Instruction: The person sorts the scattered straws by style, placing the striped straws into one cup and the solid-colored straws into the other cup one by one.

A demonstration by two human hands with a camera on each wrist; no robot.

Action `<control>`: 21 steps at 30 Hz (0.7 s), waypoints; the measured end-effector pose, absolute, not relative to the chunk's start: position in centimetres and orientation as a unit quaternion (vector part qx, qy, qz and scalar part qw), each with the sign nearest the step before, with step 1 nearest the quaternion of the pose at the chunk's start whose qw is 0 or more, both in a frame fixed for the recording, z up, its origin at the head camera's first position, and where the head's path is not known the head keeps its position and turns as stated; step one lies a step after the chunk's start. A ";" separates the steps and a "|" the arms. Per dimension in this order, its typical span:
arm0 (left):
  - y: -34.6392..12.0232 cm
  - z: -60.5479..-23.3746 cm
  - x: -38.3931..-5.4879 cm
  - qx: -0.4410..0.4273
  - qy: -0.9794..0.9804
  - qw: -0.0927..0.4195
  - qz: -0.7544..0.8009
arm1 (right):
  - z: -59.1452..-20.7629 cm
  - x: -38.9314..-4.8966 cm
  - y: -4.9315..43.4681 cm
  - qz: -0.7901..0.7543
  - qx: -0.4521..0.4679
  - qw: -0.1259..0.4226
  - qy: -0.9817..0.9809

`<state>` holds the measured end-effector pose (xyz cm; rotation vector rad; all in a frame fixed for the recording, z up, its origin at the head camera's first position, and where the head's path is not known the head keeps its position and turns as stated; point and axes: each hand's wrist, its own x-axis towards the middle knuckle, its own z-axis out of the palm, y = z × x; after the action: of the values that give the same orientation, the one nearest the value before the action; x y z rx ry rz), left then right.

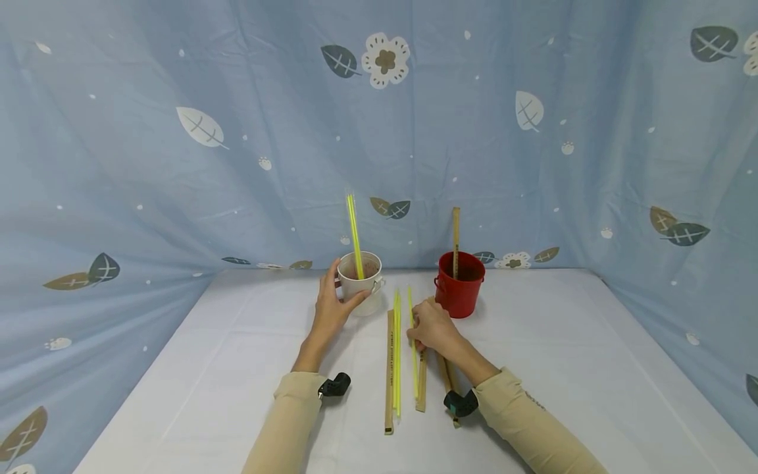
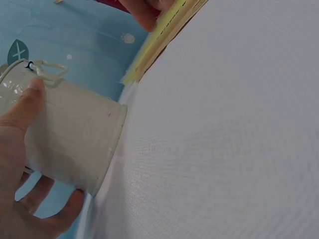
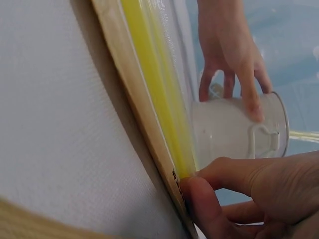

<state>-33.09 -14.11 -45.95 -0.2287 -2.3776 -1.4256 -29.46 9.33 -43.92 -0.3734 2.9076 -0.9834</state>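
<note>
Head view shows me a big blue cloth (image 1: 450, 138) at the back, with leaves and flowers on it. In front of it is a white table (image 1: 545, 368). Two tan sleeves (image 1: 289, 421) reach over it from the near side. Upright on the table stand a red bucket (image 1: 459, 299) and, to its left, a white bucket (image 1: 372, 304). From far off, I see the left hand (image 1: 329, 311) holding the white bucket, thumb on one side and fingers on the other. The right hand (image 1: 438, 327) is narrow, pinching a yellow stick (image 1: 414, 375) in front of the gap between the buckets. I cannot tell if that stick is lifted. Just left of it lie more yellow sticks (image 1: 397, 375), next to a long brown stick (image 1: 389, 388) with tiny dark letters. Yellow straws (image 1: 354, 227) poke out of the white bucket, and one brown strip (image 1: 456, 234) pokes out of the red one.
</note>
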 end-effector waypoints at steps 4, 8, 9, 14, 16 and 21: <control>-14.2 -46.0 -33.1 -0.085 -0.840 0.180 -0.505 | -44.1 -29.5 9.4 -0.320 -0.118 0.023 0.940; -14.2 -46.1 -33.3 -0.089 -0.840 0.185 -0.502 | -44.1 -29.7 9.4 -0.319 -0.106 0.031 0.941; -14.2 -46.2 -33.3 -0.091 -0.840 0.186 -0.501 | -44.2 -29.7 9.4 -0.319 -0.103 0.034 0.942; -14.2 -46.3 -33.3 -0.090 -0.842 0.185 -0.499 | -44.2 -29.7 9.5 -0.314 -0.102 0.042 0.943; -14.2 -46.3 -33.3 -0.087 -0.842 0.182 -0.501 | -44.1 -29.7 9.6 -0.312 -0.106 0.042 0.943; -14.2 -46.3 -33.3 -0.083 -0.841 0.180 -0.503 | -43.9 -29.8 9.9 -0.323 -0.112 0.042 0.939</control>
<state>-33.32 -14.18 -46.26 -0.2355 -2.3772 -1.4217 -29.81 9.94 -43.88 -0.3415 2.8737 -0.9900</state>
